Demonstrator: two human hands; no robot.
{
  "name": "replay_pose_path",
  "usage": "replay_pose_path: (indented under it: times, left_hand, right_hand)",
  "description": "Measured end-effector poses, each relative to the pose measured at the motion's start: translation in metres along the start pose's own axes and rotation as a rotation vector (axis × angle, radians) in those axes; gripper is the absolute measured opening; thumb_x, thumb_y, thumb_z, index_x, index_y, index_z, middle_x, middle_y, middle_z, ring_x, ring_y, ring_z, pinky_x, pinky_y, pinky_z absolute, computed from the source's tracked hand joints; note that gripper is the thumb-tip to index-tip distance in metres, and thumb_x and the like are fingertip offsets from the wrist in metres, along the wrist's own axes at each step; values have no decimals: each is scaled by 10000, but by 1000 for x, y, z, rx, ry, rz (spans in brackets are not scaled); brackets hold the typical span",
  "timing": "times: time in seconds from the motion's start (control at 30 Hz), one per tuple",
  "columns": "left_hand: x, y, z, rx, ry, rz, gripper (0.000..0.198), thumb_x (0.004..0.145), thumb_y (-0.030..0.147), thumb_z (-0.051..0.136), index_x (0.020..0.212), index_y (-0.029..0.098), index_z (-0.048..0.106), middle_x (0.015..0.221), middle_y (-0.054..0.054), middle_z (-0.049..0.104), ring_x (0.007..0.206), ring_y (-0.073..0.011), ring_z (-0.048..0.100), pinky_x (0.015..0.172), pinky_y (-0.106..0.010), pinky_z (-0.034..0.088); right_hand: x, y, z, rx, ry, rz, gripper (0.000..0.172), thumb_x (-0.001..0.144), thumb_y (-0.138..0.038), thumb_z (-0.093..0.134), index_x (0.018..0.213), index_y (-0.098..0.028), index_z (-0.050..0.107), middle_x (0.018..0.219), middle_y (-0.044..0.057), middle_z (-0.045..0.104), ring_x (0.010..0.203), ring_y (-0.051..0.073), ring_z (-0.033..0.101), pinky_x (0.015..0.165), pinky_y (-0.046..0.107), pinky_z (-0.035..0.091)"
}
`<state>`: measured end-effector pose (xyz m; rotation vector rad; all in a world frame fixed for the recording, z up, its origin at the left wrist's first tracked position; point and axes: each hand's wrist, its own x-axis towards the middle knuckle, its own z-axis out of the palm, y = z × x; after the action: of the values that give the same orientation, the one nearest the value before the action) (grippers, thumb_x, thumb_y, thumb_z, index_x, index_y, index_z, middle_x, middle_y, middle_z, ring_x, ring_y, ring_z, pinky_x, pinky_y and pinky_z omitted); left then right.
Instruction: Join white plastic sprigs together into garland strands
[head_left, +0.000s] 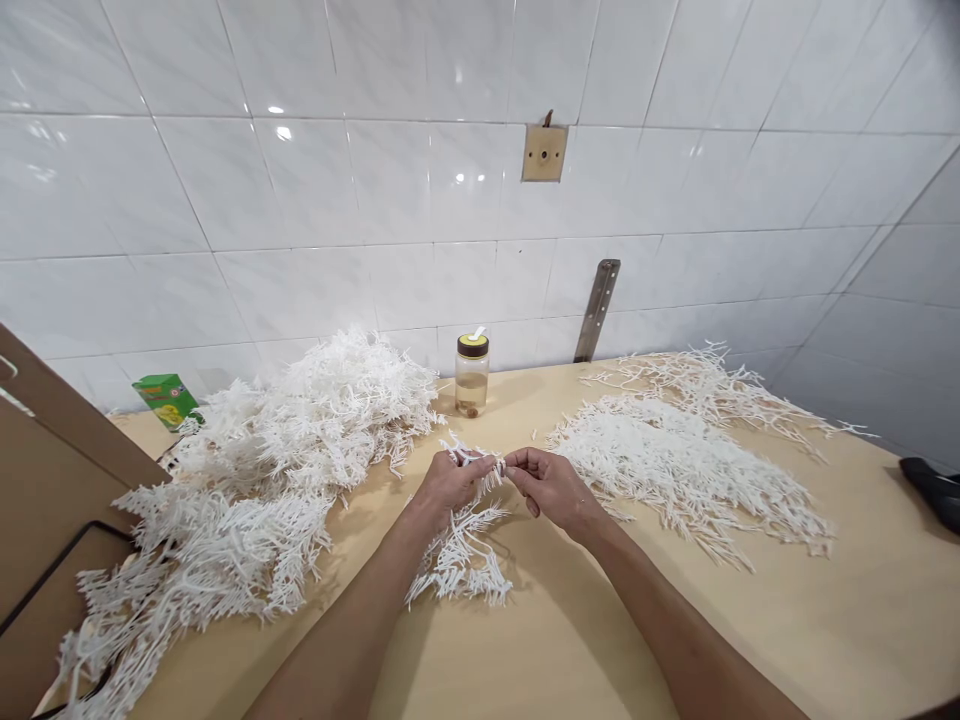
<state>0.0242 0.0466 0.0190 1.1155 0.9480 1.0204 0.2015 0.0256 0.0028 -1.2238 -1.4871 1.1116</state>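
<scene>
My left hand [454,478] is closed around a white branching plastic sprig [463,452], whose thin twigs stick out past the fingers. Close beside it, my right hand [551,485] pinches at the tip of the same piece with thumb and forefinger. Below my left hand, more white sprigs [469,565] spread over the table. A tall heap of white sprigs [300,430] rises on the left. To the right of my hands lies a flatter pile of small white pieces [675,460], with bare-looking white stems [720,385] behind it.
A lidded jar of pale liquid [472,385] stands at the back of the wooden table [570,630]. Behind it are a tiled wall and a metal bracket [598,310]. A green box [166,400] and a cardboard box [52,520] are at left; a black object [934,490] sits far right.
</scene>
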Motion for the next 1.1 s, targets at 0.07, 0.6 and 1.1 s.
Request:
replay_pose_path:
  times: [0.07,0.6,1.1]
  left_hand:
    - [2,-3,-1,6,-31,-15,470,602,463,820,574,180,446,408,109,275,367,-27,190,401,-223,105]
    - [0,-5,4,22,-41,13,414,622,449,809,619,168,506,388,107,298,332,-31,207,369,-226,107]
    - [4,-12,9,44,109,24,480,541,525,828,676,119,610,437,74,399,339,-30,255,370,-219,157]
  right_hand:
    - [0,0,-1,-7,12,-2,269,814,-434,617,908,-182,632,697,-26,572,427,67,445,418,223,395]
    - [-1,-3,0,-12,45,-19,247,843,-423,568,861,-183,626,622,-52,489,413,68,444,405,208,387]
    - [3,5,3,-79,139,-79,326,849,-499,556,815,-181,622,572,-42,509,405,86,457,415,222,392]
